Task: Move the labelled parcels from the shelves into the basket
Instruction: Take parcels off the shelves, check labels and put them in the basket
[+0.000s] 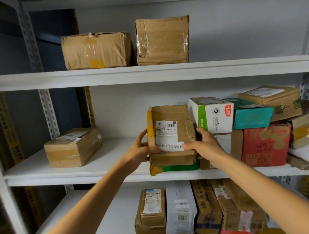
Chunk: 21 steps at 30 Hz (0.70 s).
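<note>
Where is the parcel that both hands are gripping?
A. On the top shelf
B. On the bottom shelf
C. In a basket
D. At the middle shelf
D: the left hand and the right hand grip the sides of the parcel, brown with a white label, at the level of the middle shelf.

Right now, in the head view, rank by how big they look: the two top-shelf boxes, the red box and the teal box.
1. Largest: left top-shelf box and right top-shelf box, too alike to rank.
2. red box
3. teal box, partly covered.
</note>
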Motion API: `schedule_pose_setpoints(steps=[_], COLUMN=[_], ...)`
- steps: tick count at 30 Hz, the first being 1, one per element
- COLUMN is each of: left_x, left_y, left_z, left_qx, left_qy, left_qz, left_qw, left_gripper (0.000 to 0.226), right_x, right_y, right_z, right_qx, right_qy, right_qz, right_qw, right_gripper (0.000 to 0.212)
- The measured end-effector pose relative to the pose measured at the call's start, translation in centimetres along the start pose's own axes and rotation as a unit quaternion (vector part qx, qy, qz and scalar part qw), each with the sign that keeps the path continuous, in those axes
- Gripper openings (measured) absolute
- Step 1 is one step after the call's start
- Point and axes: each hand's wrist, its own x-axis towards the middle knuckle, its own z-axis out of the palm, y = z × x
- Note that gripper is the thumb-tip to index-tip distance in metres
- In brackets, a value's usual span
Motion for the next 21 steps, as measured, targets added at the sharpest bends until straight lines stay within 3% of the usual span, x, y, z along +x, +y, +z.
schedule_pose_setpoints(steps=[3, 8, 13, 21], left_x=[-0.3, -1.2, -4.8, -8.6], left_y=[-1.2, -3.2, -6.6, -12.5], left_z=[0.2, 1.5, 2.4, 6.3], left_qx=[0.003, 0.046, 0.072, 0.114], left_qy=[0.027, 0.115, 0.136, 0.042], left_qz=[0.029, 0.083, 0.130, 0.112], left_qw=[0.999, 0.989, 0.979, 0.986], left_gripper=[0.097, 0.082, 0.098, 0.107], right_x=[-0.8, -2.0, -3.8, -9.4], right_y=[0.3, 1.6, 5.4, 14.0], right_z=[0.5, 2.3, 3.0, 2.8], right_qx=[0.008, -0.001, -0.019, -0.037], right_qy=[-0.029, -0.028, 0.011, 0.046], right_qz=[-0.018, -0.083, -0.117, -0.071], right_qw=[0.999, 0.996, 0.993, 0.996], right_gripper=[0.100, 0.107, 0.117, 0.127])
